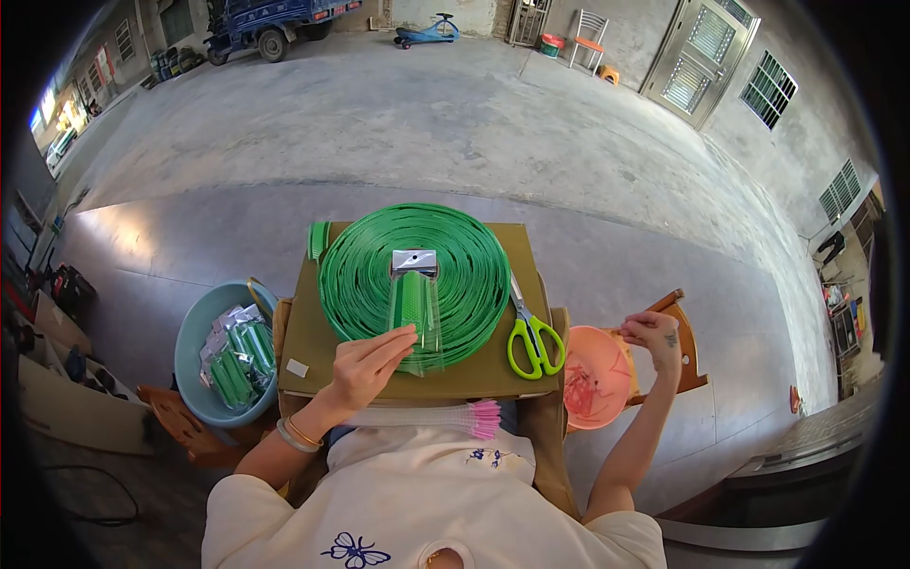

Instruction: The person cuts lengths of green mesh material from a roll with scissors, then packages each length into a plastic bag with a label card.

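My left hand (368,368) pinches the lower end of a clear plastic packet (414,308) with a green strip inside and a silver top. The packet lies over a large coil of green strip (474,270) on a brown board (445,384). My right hand (651,334) is raised beside the pink bowl (621,403), its fingertips together; whatever they hold is too small to make out. Green-handled scissors (536,346) rest on the board right of the coil. Across my lap lies a bundle of clear tubes with pink ends (483,418).
A blue basin (190,322) with packed green packets stands at the left. Wooden chairs (690,351) are on both sides. Farther off are a blue truck (275,19), a ride-on toy (428,33) and a metal chair (590,40) by the wall.
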